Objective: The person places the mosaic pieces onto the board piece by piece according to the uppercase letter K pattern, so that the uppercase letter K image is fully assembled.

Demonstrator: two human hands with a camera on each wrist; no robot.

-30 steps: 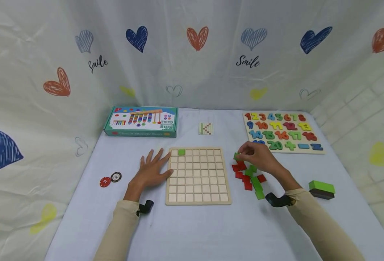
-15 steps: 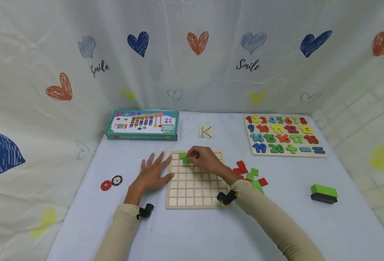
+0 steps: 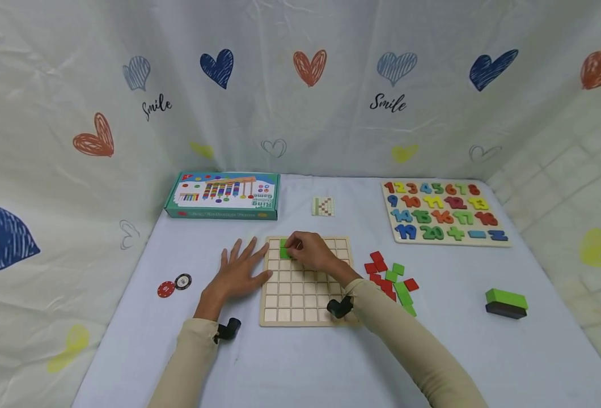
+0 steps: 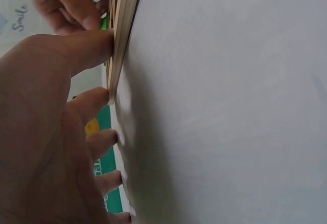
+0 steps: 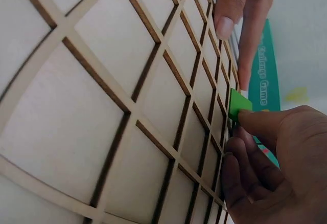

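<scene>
A wooden grid board lies on the table in the head view. One green tile sits in its top row, partly covered by my right hand. That hand pinches a second green tile at the cell just below. In the right wrist view, the thumb is on the held tile and the other fingers are curled beneath. My left hand has its fingers spread beside the board, with thumb and index fingertip touching its left edge. In the left wrist view, the left hand meets the board's side.
Loose red tiles and green tiles lie right of the board. A small pattern card, a boxed game and a number puzzle stand behind. Two round chips are at left, a green-and-black block at right.
My right hand has carried a green tile from the loose pile leftward to the board, then brought it down below the first green tile. The left hand stays at the board's edge.
</scene>
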